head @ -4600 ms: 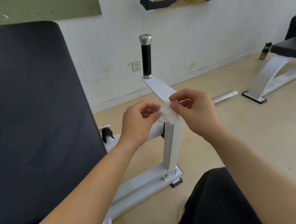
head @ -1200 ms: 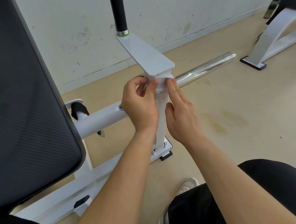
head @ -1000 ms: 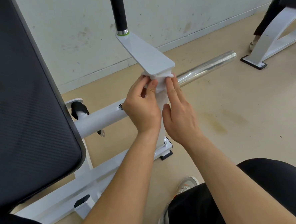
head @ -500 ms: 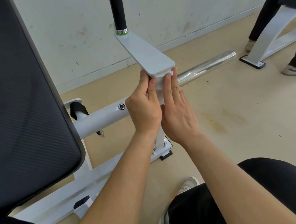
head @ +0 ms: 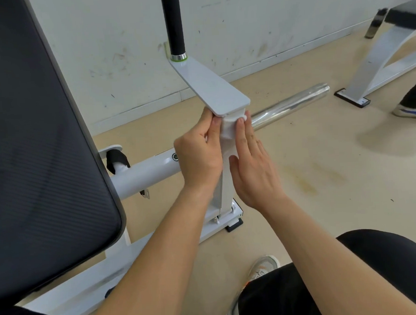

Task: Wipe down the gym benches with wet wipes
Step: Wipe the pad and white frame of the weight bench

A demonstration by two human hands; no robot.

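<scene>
At the far left stood the bench's black padded backrest (head: 30, 143), with a white frame tube (head: 144, 173) running from under it toward the middle. There the left hand (head: 199, 155) curled its fingers round the near side of the white upright post (head: 224, 180), pinching the wet wipe (head: 230, 134) against the metal just under the flat bracket plate (head: 210, 89) that carried a black handle grip (head: 174, 20). The wipe lay wrapped on the top of the post, between both hands. The right hand (head: 253, 166) pressed it from the other side with straight, flat fingers. The wipe looked light, limp and damp, likely to bunch or slip on smooth paint, so broad finger pressure on both faces seemed the best hold. Further right lay a chrome bar (head: 291, 106) and a second bench (head: 390, 56).
</scene>
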